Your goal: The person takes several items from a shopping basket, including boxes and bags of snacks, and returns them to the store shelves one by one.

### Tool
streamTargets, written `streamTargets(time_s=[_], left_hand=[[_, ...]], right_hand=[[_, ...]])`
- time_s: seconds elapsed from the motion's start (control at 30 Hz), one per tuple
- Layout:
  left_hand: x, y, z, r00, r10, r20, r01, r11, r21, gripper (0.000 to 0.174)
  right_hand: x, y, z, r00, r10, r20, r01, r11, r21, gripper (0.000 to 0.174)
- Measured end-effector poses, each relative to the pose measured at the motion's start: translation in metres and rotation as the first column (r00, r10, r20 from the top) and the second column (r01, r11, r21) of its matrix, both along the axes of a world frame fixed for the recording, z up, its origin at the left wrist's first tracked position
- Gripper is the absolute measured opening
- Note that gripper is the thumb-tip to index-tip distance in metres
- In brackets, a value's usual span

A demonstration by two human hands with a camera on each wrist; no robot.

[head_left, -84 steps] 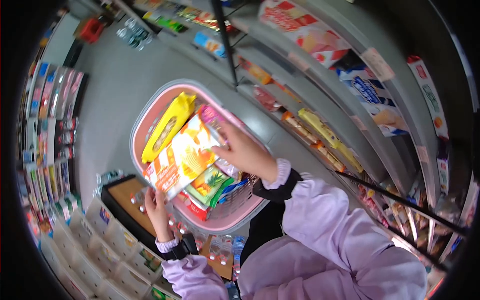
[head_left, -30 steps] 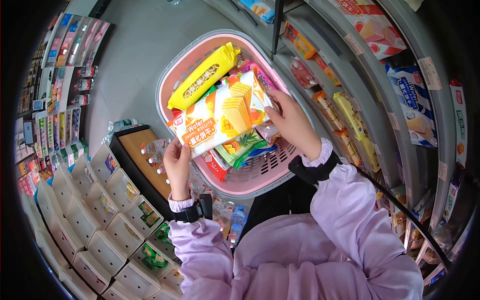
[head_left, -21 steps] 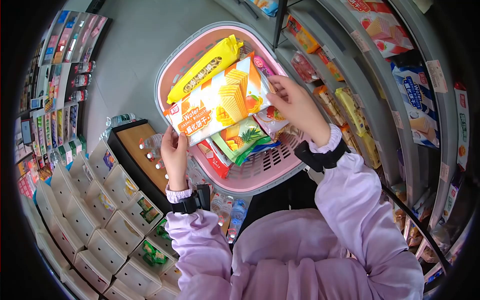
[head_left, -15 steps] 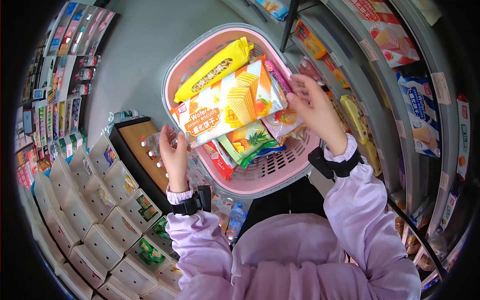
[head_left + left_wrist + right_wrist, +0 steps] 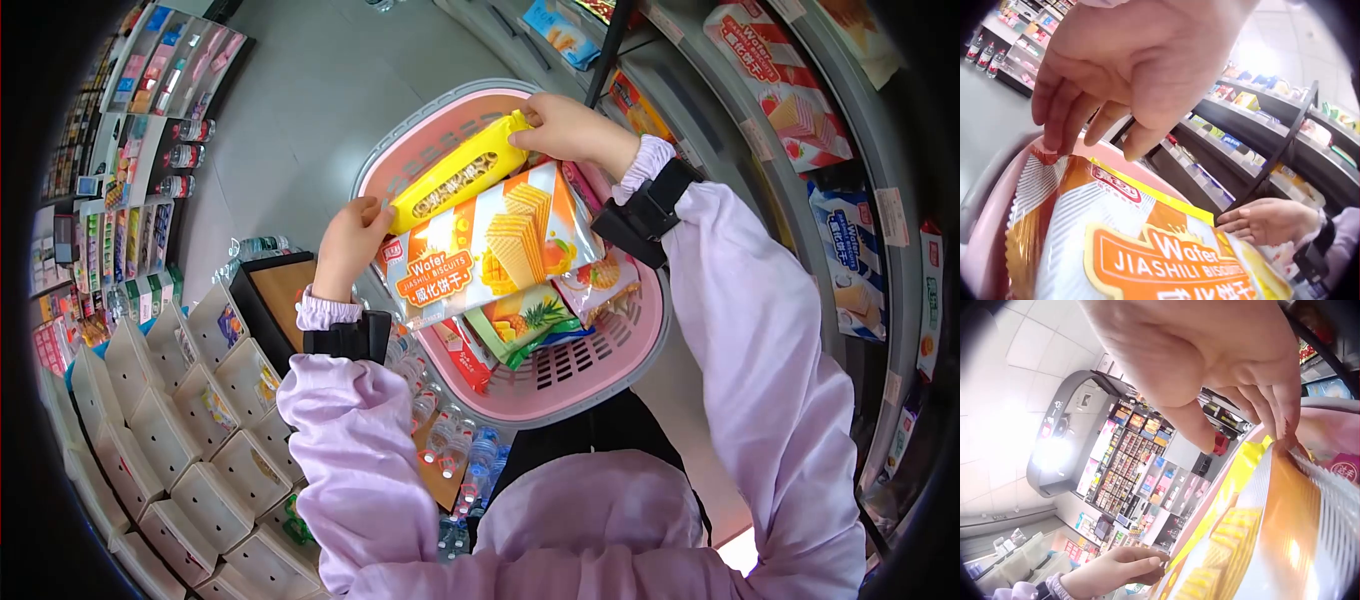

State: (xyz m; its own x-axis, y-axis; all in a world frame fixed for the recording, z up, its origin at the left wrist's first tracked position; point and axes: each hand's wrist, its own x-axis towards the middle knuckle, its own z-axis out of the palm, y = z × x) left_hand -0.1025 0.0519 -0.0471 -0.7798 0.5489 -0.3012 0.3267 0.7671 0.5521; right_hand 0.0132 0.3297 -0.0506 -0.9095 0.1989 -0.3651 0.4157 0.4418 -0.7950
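Note:
A long yellow snack packet [image 5: 455, 186] with a window lies along the far side of the pink basket [image 5: 560, 405]. At its right end is my right hand [image 5: 580, 135], thumb and fingertips close about the tip. My left hand [image 5: 350, 245] has its fingertips at the other end. Both wrist views show the thumb apart from the fingers on the left hand [image 5: 1141, 69] and right hand [image 5: 1204, 356]. Beside the yellow packet, a white and orange wafer biscuit packet [image 5: 490, 245] lies on top of the pile, overlapping its near edge.
Under the wafer packet are a green pineapple packet [image 5: 525, 318], a red packet [image 5: 463, 355] and a pink packet [image 5: 600, 280]. Snack shelves [image 5: 770, 250] stand close on the right. Pale bins [image 5: 165, 435] and bottled water [image 5: 450, 440] are at the lower left.
Both hands have let go of the wafer packet, which now lies in the basket. They have moved away from the body to the two ends of the yellow packet.

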Motion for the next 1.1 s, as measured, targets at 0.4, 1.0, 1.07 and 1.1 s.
streamTargets(time_s=[0.4, 1.0, 1.07, 1.1], left_hand=[[-0.02, 0.0, -0.02, 0.957, -0.104, 0.27, 0.09, 0.994, 0.064, 0.045], [0.1, -0.021, 0.068, 0.837, 0.115, -0.536, 0.135, 0.904, 0.405, 0.043], [0.119, -0.03, 0.07, 0.822, 0.096, -0.561, 0.154, 0.912, 0.381, 0.046], [0.129, -0.034, 0.07, 0.82, 0.081, -0.567, 0.159, 0.918, 0.362, 0.047]], right_hand=[[-0.014, 0.003, -0.003, 0.979, 0.073, 0.192, -0.035, 0.981, -0.192, 0.045], [0.091, -0.061, 0.082, 0.692, -0.608, -0.39, 0.244, 0.705, -0.666, 0.037], [0.112, -0.071, 0.081, 0.668, -0.669, -0.327, 0.257, 0.619, -0.742, 0.03], [0.122, -0.077, 0.081, 0.658, -0.697, -0.285, 0.28, 0.578, -0.767, 0.029]])
